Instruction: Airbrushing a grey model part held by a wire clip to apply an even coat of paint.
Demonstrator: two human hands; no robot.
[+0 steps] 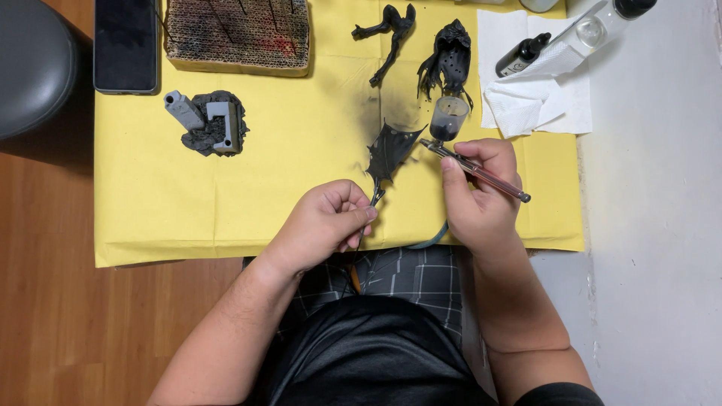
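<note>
Left hand (325,222) pinches the clip stem under my black wing piece (390,153) — light, thin, likely fragile — above the yellow paper's (226,203) near edge. Right hand (481,197) is clamped on the airbrush (470,164), nozzle beside it. More black parts (421,53) crowd the far edge.

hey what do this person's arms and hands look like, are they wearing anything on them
Both forearms are bare, as are the left hand and right hand: no gloves, rings, watch or bracelets show. A dark sleeve edge appears at the right upper arm, at the frame's bottom. The fingernails are short. No marks or paint show on the hands.
</note>
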